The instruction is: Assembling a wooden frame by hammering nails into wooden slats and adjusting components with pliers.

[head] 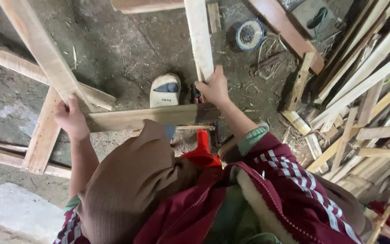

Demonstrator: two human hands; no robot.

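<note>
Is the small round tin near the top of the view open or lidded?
Open: the round tin shows no lid, and dark small pieces lie exposed inside its rim.

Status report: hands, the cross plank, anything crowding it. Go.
Left hand grips the cross plank at its left end. Right hand holds its right end against the upright board. Slipper just behind; nail tin farther off.

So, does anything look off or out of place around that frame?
Nothing is damaged or spilled. The cross board sits slightly tilted between the two uprights, with the left hand at one end and the right hand at the other. Offcuts lie in a loose heap to the right.
</note>
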